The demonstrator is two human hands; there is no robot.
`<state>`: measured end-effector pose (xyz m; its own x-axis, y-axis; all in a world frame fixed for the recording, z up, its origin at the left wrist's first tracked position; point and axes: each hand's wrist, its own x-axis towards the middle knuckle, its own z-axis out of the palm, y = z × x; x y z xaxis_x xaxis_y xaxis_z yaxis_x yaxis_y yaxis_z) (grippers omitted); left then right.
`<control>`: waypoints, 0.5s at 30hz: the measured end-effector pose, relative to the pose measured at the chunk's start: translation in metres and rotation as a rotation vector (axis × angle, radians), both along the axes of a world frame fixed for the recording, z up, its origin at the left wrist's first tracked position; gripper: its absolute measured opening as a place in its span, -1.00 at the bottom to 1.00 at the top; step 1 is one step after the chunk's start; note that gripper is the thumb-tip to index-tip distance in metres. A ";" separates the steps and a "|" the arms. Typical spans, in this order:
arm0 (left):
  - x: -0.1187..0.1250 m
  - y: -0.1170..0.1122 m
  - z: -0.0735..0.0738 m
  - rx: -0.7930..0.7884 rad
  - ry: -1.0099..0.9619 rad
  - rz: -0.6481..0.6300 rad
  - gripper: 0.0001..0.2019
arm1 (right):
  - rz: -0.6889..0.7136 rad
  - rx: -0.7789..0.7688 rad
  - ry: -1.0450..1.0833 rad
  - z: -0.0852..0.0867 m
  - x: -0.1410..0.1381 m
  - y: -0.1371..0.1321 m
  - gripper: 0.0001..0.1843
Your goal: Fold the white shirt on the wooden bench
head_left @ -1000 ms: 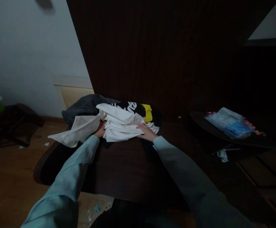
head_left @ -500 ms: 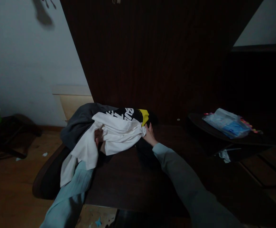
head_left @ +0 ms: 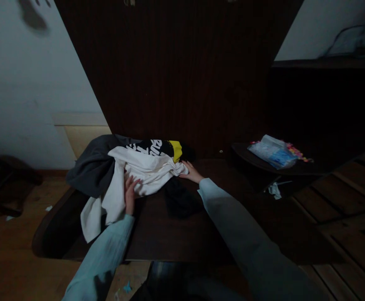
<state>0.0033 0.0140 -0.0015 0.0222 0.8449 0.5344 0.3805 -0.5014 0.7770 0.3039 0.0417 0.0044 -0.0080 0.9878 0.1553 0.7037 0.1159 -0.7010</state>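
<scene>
A rumpled white garment [head_left: 147, 167] lies over a pile of clothes on the dark wooden bench. My left hand [head_left: 130, 192] rests against its near side, fingers spread and partly sunk into the folds. At the garment's right end, my right hand [head_left: 192, 172] has a bunched corner between thumb and fingers. Behind the white cloth shows a black garment [head_left: 143, 147] with white lettering and a yellow patch. A dark grey garment [head_left: 93, 165] is heaped at the left. Dark cloth [head_left: 181, 196] hangs below my right hand, its shape hard to make out in the dim light.
A tall dark wooden panel [head_left: 182, 83] rises behind the clothes. On a curved shelf [head_left: 311, 167] at the right lies a clear plastic packet [head_left: 273, 152] with blue contents, beside colourful beads. A crumpled white scrap [head_left: 274, 190] sits lower. Dark stool legs [head_left: 3, 188] stand at far left.
My left hand has come out from under the white cloth and shows on top of it, fingers apart. My right hand stays at the right end. The view has swung right.
</scene>
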 end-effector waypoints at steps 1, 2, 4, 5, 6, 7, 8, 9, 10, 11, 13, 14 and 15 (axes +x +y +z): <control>0.000 -0.017 0.002 0.020 0.011 -0.015 -0.53 | -0.004 0.038 0.034 -0.002 0.005 -0.011 -0.27; 0.000 -0.034 0.005 0.051 0.072 -0.055 -0.51 | -0.021 0.069 0.065 -0.005 0.008 -0.022 -0.32; -0.002 -0.061 0.012 0.133 0.146 -0.011 -0.58 | -0.095 0.090 0.118 -0.011 0.007 -0.045 -0.43; -0.004 -0.071 0.016 0.172 0.177 0.035 -0.63 | -0.133 0.076 0.135 -0.014 0.003 -0.056 -0.49; -0.006 -0.077 0.020 0.199 0.200 0.082 -0.68 | -0.157 0.049 0.144 -0.016 -0.002 -0.066 -0.56; -0.008 -0.080 0.023 0.217 0.221 0.118 -0.72 | -0.159 0.017 0.144 -0.017 -0.009 -0.075 -0.63; -0.009 -0.082 0.025 0.226 0.237 0.138 -0.76 | -0.142 -0.013 0.137 -0.019 -0.018 -0.081 -0.70; -0.010 -0.081 0.027 0.227 0.251 0.140 -0.77 | -0.108 -0.034 0.127 -0.019 -0.029 -0.086 -0.76; -0.009 -0.080 0.029 0.225 0.260 0.127 -0.78 | -0.062 -0.048 0.124 -0.019 -0.043 -0.087 -0.80; -0.007 -0.079 0.030 0.222 0.267 0.106 -0.78 | -0.016 -0.051 0.134 -0.019 -0.058 -0.087 -0.83; 0.002 -0.077 0.034 0.204 0.290 0.049 -0.78 | 0.091 -0.054 0.212 -0.016 -0.092 -0.079 -0.83; 0.008 -0.077 0.037 0.194 0.304 0.016 -0.79 | 0.156 -0.030 0.271 -0.014 -0.109 -0.073 -0.81; 0.016 -0.076 0.041 0.187 0.318 -0.019 -0.79 | 0.236 -0.034 0.325 -0.012 -0.125 -0.067 -0.81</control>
